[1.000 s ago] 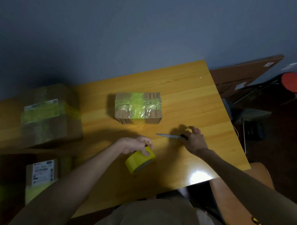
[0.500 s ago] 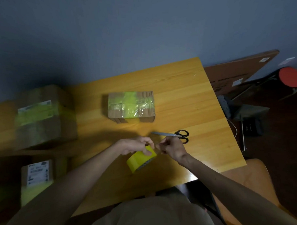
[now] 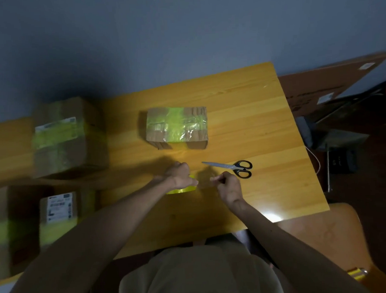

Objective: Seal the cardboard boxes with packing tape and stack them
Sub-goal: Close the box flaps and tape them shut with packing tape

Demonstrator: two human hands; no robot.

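- Three cardboard boxes show: a small box (image 3: 177,127) at centre frame on the wooden table (image 3: 264,125), a larger box (image 3: 68,138) at the left edge of the table, and a third box (image 3: 58,216) at lower left, lower than the tabletop.
- All three carry yellow-green tape; the small box has a strip across its top and clear film over that, and the two left boxes also bear white labels.
- Left hand (image 3: 181,176), just below centre frame, is closed over the yellow tape roll (image 3: 180,190), which stands on the table under the palm; only the roll's lower rim shows.
- Right hand (image 3: 228,185), just right of the left one and apart from it, has thumb and forefinger pinched together; a faint clear strip appears to run between the two hands, though I cannot tell for sure that it is tape.
- Black-handled scissors (image 3: 232,167) lie flat on the table just above the right hand, blades closed and pointing left, touching neither hand.
- Both forearms reach up from the bottom of the frame.
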